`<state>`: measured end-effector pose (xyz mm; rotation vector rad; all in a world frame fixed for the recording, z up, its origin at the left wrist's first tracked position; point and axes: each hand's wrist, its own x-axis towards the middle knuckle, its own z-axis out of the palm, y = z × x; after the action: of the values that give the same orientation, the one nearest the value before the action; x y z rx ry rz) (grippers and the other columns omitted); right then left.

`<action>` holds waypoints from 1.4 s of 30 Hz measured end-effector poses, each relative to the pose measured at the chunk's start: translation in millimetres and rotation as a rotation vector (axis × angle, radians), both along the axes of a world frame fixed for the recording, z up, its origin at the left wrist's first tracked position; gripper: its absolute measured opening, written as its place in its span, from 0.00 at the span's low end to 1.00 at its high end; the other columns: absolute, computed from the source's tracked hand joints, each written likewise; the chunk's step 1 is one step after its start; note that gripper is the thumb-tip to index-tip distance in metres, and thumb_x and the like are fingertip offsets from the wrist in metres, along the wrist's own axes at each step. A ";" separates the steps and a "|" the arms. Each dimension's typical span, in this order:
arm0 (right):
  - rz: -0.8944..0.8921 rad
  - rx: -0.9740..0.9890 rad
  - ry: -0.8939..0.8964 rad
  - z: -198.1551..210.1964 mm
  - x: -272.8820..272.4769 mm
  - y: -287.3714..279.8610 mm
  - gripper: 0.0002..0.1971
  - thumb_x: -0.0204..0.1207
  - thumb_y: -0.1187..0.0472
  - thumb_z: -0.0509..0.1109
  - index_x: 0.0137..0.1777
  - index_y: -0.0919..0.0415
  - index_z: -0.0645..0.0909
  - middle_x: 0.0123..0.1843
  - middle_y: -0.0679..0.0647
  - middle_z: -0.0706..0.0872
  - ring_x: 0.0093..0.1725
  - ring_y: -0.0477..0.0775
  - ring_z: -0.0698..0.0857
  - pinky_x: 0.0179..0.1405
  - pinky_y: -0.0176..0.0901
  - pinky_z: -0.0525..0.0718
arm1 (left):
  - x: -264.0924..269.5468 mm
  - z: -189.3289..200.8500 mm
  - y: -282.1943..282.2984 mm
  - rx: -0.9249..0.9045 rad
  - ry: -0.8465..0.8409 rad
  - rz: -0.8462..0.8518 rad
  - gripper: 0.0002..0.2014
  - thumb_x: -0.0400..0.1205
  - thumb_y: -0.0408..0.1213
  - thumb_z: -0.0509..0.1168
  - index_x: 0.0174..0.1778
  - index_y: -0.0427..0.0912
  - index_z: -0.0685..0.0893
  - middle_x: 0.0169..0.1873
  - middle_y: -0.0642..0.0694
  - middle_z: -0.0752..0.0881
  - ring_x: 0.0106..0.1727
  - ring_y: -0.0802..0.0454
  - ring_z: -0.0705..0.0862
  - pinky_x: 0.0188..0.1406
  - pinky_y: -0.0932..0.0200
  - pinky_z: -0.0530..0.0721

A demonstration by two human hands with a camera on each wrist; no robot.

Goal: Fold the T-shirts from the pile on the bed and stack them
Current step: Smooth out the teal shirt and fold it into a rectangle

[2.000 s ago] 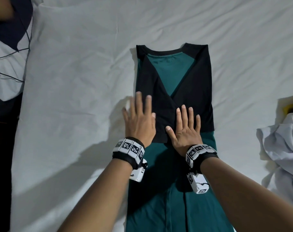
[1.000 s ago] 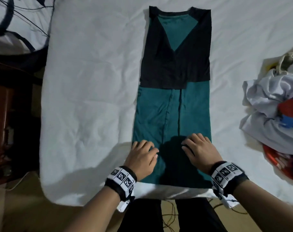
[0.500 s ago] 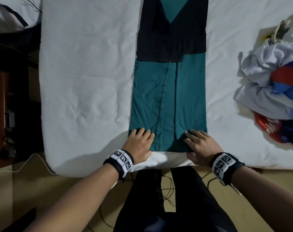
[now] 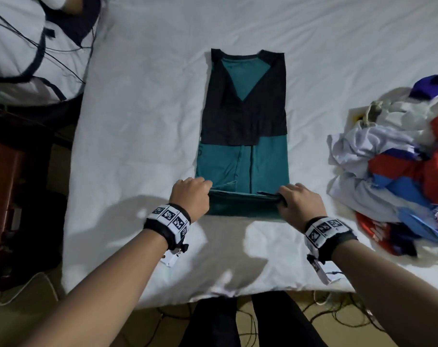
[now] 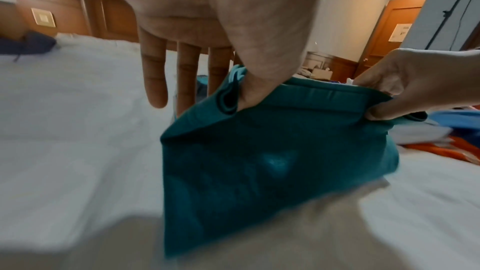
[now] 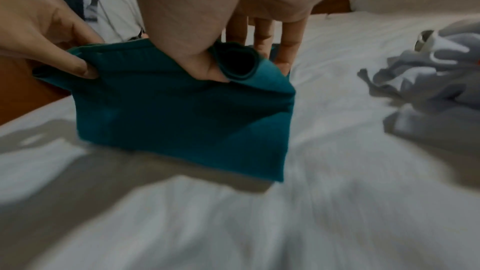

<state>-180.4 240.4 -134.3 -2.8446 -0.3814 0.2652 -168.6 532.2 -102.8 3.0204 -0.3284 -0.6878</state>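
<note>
A teal T-shirt (image 4: pixel 243 166) with black sleeves lies lengthwise on the white bed (image 4: pixel 143 121), sides folded in to a narrow strip. Its hem end is lifted off the sheet and carried toward the collar. My left hand (image 4: pixel 191 196) pinches the hem's left corner between thumb and fingers, and my right hand (image 4: pixel 299 204) pinches the right corner. In the left wrist view the thumb of my left hand (image 5: pixel 244 93) presses on the teal T-shirt (image 5: pixel 272 161). The right wrist view shows my right hand (image 6: pixel 207 69) gripping the teal T-shirt (image 6: pixel 182 120) beside a rolled edge.
A pile of unfolded shirts (image 4: pixel 398 176), white, red and blue, lies at the right of the bed. A white and dark patterned cloth (image 4: pixel 30 51) with thin cables sits at the far left. The bed's near edge (image 4: pixel 213 294) runs just before my legs; wood furniture (image 4: pixel 2 196) stands left.
Both hands slid from the sleeves down to the hem at the bed's near edge, took hold of its two corners, and have lifted the hem toward the collar.
</note>
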 end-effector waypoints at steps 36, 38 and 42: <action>0.027 -0.138 0.074 -129.9 233.0 60.7 0.32 0.88 0.39 0.45 0.91 0.46 0.52 0.92 0.53 0.50 0.91 0.60 0.48 0.87 0.66 0.51 | 236.5 -160.7 -33.5 -0.056 -0.142 0.024 0.33 0.89 0.63 0.40 0.91 0.58 0.46 0.91 0.45 0.45 0.91 0.40 0.45 0.86 0.29 0.44; -0.026 -0.178 0.080 -138.1 237.0 48.4 0.33 0.88 0.34 0.40 0.91 0.41 0.44 0.92 0.50 0.44 0.91 0.58 0.44 0.88 0.65 0.46 | 241.3 -169.1 -22.7 -0.027 -0.167 0.125 0.33 0.89 0.64 0.38 0.91 0.60 0.44 0.91 0.49 0.43 0.91 0.42 0.44 0.85 0.27 0.42; -0.247 -0.219 0.151 -134.9 239.4 24.9 0.33 0.87 0.34 0.33 0.90 0.42 0.38 0.92 0.50 0.38 0.90 0.56 0.37 0.87 0.66 0.39 | 240.8 -161.8 -9.9 0.031 -0.110 0.345 0.32 0.90 0.60 0.37 0.91 0.58 0.41 0.91 0.46 0.40 0.90 0.37 0.39 0.82 0.21 0.40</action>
<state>59.1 265.3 -269.2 -3.0176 0.0327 0.4947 72.2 522.4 -264.6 3.0327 0.2016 -0.5039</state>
